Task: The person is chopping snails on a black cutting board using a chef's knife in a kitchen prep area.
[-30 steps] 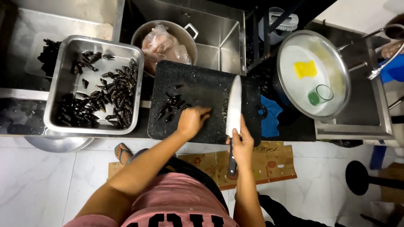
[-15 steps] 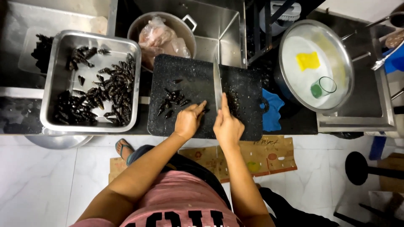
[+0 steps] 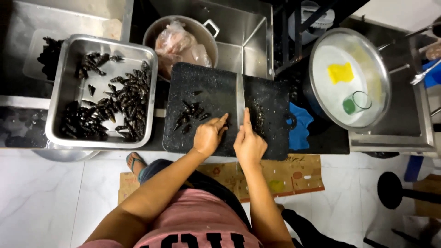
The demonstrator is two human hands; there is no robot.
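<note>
A black cutting board (image 3: 271, 98) lies across the counter edge. My right hand (image 3: 249, 143) grips a knife (image 3: 240, 94) whose blade points away from me, edge down on the board. My left hand (image 3: 210, 134) rests beside the blade, fingertips pinning a dark shellfish against the board. A small pile of dark shellfish (image 3: 189, 115) lies just left of my left hand. Left of the board stands a steel tray (image 3: 64, 92) holding several more of the same dark shells.
A steel pot (image 3: 206, 34) with plastic-wrapped contents sits behind the board in the sink. A large steel basin (image 3: 381, 82) at the right holds white liquid, a yellow sponge (image 3: 341, 72) and a glass (image 3: 357, 102). A blue cloth (image 3: 301, 131) lies beside the board. Flattened cardboard (image 3: 294, 177) covers the floor.
The knife went from lying flat at the board's right side to standing edge down near the middle. My right hand shifted left with it; my left hand stayed by the shells.
</note>
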